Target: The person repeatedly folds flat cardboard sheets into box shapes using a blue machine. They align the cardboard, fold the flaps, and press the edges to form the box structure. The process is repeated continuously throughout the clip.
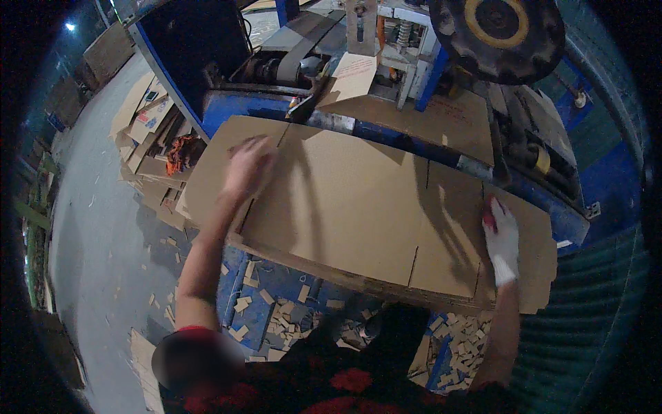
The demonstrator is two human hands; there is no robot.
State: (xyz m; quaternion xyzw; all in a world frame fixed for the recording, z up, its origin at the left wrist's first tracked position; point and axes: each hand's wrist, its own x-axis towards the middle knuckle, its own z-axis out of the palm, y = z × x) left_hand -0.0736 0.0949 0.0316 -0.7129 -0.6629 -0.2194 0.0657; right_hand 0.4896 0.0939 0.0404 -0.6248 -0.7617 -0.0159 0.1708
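Observation:
A stack of flat brown cardboard blanks (pixel 358 200), with slots and crease lines, lies across in front of me. My left hand (pixel 250 164) is bare and blurred by motion over the left end of the top blank; whether it touches the board I cannot tell. On the right part of the same blank rests my right hand (pixel 501 238), in a white glove with red at the fingers. Its fingers point away from me along the board, and I see nothing held in it. Just beyond the stack runs the blue front of a machine (pixel 248 105).
Another cardboard sheet (pixel 441 127) lies in the machine, under a large dark wheel (pixel 498 24). Cardboard pieces (pixel 148 131) are piled on the floor at left, beside an orange-red cloth (pixel 183 153). Small cardboard offcuts (pixel 462 348) litter the area below the stack.

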